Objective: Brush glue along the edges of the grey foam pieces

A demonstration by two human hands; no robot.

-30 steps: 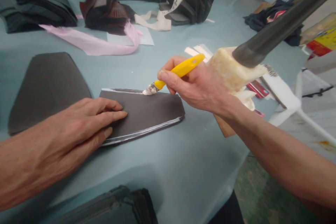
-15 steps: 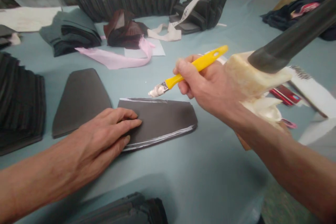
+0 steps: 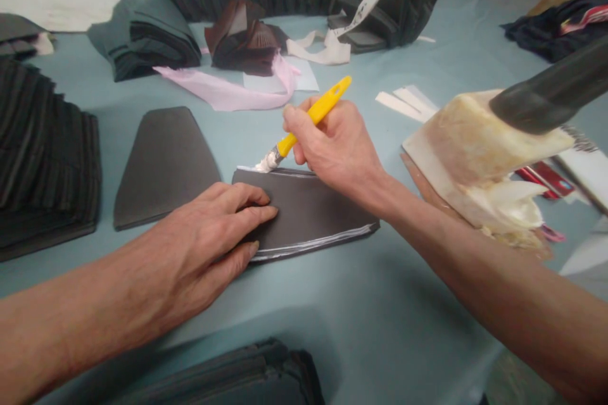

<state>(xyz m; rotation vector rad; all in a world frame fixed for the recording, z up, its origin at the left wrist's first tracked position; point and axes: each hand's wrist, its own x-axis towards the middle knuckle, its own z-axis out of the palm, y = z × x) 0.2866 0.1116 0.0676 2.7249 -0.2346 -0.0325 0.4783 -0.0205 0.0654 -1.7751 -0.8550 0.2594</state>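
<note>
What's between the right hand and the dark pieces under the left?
In the head view, the brush: the right hand grips it, and its bristles meet the far edge of the dark pieces.

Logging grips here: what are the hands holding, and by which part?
The right hand holds the yellow brush by its handle; the left hand rests on the dark pieces, no grip visible.

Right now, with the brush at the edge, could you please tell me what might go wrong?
A thick clump of white paste sits on the yellow-handled paintbrush in the right hand, so some could smear inward over the top dark panel. The left hand has its thumb close to the white-coated near edge, so it might pick up paste or, by slipping, shift the layers.
</note>
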